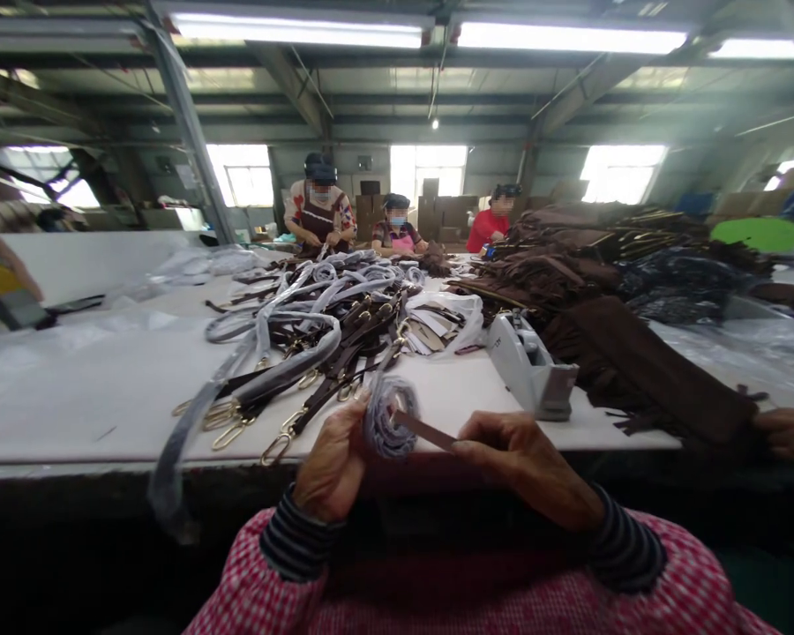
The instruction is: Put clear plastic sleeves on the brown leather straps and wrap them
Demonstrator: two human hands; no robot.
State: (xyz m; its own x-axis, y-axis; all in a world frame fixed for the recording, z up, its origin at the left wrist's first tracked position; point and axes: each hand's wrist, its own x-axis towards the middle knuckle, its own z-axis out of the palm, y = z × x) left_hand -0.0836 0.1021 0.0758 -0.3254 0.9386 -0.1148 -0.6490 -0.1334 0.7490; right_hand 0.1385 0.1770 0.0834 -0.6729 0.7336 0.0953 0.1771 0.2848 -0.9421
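My left hand (336, 457) grips a rolled-up strap (392, 418) in grey-white wrapping, held upright at the table's front edge. Between the thumb and fingers of my right hand (522, 463) is one end of a flat brownish strip (427, 431). The strip's other end reaches the middle of the coil; whether it is fixed there I cannot tell. Just beyond the coil lies a pile of dark straps with gold-coloured clasps (291, 429), many of them in the same pale wrapping (297, 348).
A grey tape dispenser (533, 366) stands right of centre, beside a clear bag of paper pieces (437, 324). Dark brown fabric pieces (648, 370) are heaped at right, where another person's hand (790, 437) touches one. Several people (321, 207) work across the white table (106, 388).
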